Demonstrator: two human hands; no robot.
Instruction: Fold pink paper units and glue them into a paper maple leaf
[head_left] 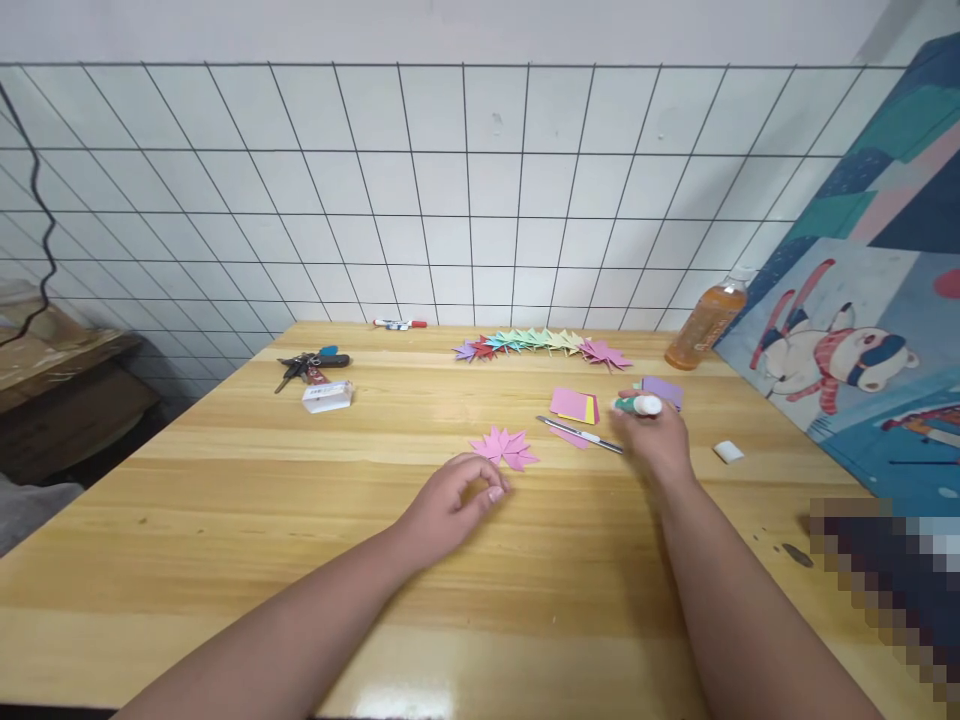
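Observation:
My left hand (457, 505) hovers or rests just in front of a pink folded-paper piece (506, 448) with pointed petals. Its fingers are loosely curled, with a gap inside the thumb and index finger and no object visible there. Further right, my right hand (660, 440) is closed around a green and white glue stick (637, 405), its white end pointing right. Left of that hand lies a slim craft knife (579, 434), partly over a pink paper scrap (570, 437). Behind the knife sits a small stack of pink and yellow paper (574, 404).
An arc of coloured folded paper (532, 342) lies near the tiled wall. Keys (311, 367), a small white box (328, 396) and markers (400, 324) are leftward and behind. On the right are purple paper (663, 391), a drink bottle (707, 322) and a small white piece (728, 452).

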